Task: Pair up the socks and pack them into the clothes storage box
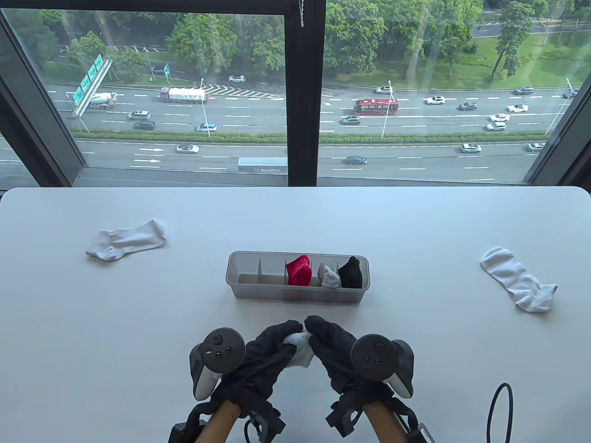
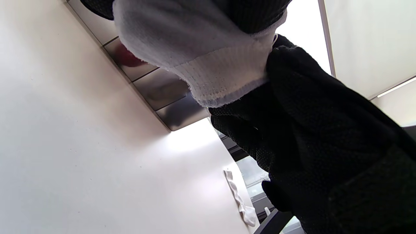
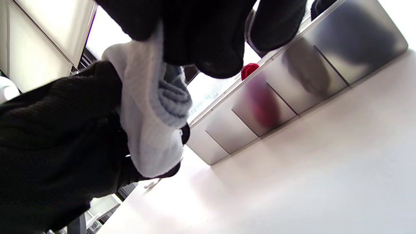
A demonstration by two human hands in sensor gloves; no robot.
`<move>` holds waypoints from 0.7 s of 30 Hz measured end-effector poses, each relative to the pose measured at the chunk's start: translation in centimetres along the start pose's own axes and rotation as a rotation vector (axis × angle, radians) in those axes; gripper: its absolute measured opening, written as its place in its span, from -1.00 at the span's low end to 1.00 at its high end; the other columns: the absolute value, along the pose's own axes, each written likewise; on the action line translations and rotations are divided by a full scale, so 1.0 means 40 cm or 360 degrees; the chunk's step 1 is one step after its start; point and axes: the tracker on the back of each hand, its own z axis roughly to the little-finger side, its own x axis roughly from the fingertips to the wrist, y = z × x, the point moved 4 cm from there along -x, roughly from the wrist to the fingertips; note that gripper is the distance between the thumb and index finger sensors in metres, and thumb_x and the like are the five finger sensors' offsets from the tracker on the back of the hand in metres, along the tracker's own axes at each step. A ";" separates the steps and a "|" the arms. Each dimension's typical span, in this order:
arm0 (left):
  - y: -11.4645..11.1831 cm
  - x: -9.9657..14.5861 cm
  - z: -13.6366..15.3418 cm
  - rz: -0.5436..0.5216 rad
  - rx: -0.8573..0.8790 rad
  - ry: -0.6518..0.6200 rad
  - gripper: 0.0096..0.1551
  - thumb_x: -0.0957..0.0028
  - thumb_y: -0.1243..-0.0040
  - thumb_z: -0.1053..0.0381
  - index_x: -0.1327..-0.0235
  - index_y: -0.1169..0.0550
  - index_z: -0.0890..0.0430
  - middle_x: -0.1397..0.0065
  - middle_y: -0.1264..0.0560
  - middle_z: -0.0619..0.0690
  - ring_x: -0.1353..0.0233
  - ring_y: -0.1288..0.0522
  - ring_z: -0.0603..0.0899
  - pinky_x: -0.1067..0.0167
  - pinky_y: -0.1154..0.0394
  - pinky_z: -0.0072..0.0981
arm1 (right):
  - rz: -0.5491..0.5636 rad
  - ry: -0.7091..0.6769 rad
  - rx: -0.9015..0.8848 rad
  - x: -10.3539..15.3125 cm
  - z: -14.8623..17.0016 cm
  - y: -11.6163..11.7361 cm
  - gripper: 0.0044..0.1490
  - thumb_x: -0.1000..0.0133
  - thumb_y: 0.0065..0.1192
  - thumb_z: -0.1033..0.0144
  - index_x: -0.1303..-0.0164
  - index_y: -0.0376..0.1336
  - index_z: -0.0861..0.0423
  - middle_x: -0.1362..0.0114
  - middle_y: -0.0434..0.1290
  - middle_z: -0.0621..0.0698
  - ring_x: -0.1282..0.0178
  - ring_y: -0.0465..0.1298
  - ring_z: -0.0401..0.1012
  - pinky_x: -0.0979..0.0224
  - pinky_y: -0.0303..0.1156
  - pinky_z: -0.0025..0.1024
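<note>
left hand (image 1: pixel 265 353): fingers curled, clamped on white sock bundle (image 1: pixel 299 347), near table's front edge
right hand (image 1: pixel 334 348): fingers curled, pinching same bundle
storage box (image 1: pixel 244 287): mid-table, just beyond hands
box contents: red pair (image 1: pixel 299 271), grey-white pair (image 1: pixel 329 275), black pair (image 1: pixel 351 272), right-side compartments
loose white socks: left edge (image 1: pixel 127 239), right edge (image 1: pixel 518 279)
</note>
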 end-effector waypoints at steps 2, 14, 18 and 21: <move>0.026 0.004 0.007 -0.0139 0.0106 0.0015 -0.43 -0.19 -0.06 0.06 -0.53 -0.39 -0.07 -0.51 -0.34 0.21 -0.42 -0.41 0.37 -0.41 -0.34 0.30 | -0.0204 0.0014 0.0011 -0.003 0.005 0.025 0.13 -0.19 0.10 -0.09 -0.74 -0.18 0.34 -0.63 0.18 0.40 -0.56 0.30 0.23 -0.54 0.20 0.29; -0.009 -0.013 -0.009 0.0479 0.0451 -0.0186 -0.42 -0.20 0.05 0.21 -0.55 -0.36 0.06 -0.54 -0.40 0.18 -0.50 -0.46 0.37 -0.41 -0.42 0.23 | -0.0039 0.0116 -0.0217 -0.006 0.048 0.019 -0.44 -0.27 0.05 0.15 -0.47 0.19 0.06 -0.32 0.50 0.05 -0.29 0.57 -0.08 -0.52 0.37 0.08; -0.007 -0.009 0.005 0.0411 0.0316 -0.0085 -0.35 -0.18 -0.10 0.11 -0.59 -0.32 0.08 -0.59 -0.36 0.21 -0.55 -0.40 0.42 -0.43 -0.29 0.38 | -0.0017 0.0070 0.0017 -0.001 0.029 0.017 -0.45 -0.27 0.07 0.21 -0.46 0.19 0.09 -0.28 0.49 0.10 -0.22 0.58 -0.08 -0.49 0.38 0.10; 0.002 -0.007 0.015 0.0280 0.0220 0.0016 -0.19 -0.12 -0.17 -0.16 -0.57 -0.30 0.17 -0.54 -0.37 0.28 -0.47 -0.43 0.45 -0.39 -0.35 0.35 | -0.0009 -0.0015 0.0135 0.000 -0.004 0.016 -0.42 -0.26 0.13 0.16 -0.46 0.20 0.08 -0.28 0.50 0.08 -0.22 0.58 -0.10 -0.50 0.38 0.09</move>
